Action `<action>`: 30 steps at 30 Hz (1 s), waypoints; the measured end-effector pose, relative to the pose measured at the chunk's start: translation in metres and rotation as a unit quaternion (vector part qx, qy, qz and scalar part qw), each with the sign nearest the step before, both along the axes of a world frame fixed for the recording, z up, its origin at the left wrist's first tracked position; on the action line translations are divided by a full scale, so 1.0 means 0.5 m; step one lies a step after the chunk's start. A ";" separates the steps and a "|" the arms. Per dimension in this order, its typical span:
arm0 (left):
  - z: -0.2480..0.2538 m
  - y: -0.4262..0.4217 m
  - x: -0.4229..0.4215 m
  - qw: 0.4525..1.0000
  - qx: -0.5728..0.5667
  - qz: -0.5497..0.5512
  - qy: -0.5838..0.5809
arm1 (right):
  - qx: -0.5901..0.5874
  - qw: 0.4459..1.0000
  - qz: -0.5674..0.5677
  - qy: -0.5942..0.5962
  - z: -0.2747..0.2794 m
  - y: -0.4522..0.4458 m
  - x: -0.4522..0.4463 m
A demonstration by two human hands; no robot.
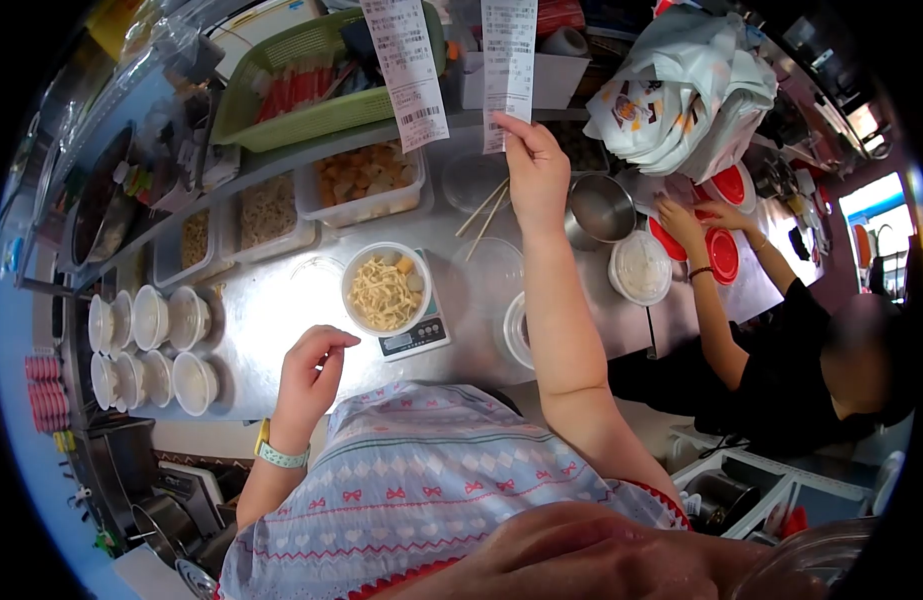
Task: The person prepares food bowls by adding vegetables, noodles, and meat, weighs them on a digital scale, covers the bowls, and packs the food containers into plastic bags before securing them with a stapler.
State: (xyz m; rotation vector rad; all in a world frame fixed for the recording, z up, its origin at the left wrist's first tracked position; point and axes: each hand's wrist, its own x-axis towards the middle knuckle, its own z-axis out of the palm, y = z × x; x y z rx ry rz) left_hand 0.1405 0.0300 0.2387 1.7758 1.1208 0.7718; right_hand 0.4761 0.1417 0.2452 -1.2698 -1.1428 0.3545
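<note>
My right hand [537, 165] is raised to a hanging printed receipt [508, 60]. Its index finger is stretched out onto the paper's lower part, with no clear grip on it. Left of it hangs a second receipt [404, 70]. Below, my left hand [316, 372] hovers over the steel counter, fingers loosely bent and apart, nothing in them. Just right of that hand, a round white tub of noodles [386, 292], with some orange and pale chunks, sits on a digital scale [415, 338]. A pair of chopsticks [483, 218] lies beyond the tub.
Stacked white bowls [194, 383] stand at the left. Food bins [369, 180] line the back beneath a shelf with a green basket [251, 95]. A steel pot [599, 210], lidded tub [640, 268] and plastic bags [681, 100] are right. A co-worker's hands [686, 222] handle red lids there.
</note>
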 end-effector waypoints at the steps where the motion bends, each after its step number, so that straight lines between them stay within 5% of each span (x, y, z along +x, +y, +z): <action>1: 0.000 -0.001 -0.002 1.000 0.003 -0.002 0.002 | -0.002 1.000 -0.003 -0.007 0.001 -0.001 -0.001; 30: -0.005 -0.038 -0.068 1.000 -0.009 0.012 -0.001 | 0.034 0.999 -0.024 0.017 -0.008 0.011 -0.027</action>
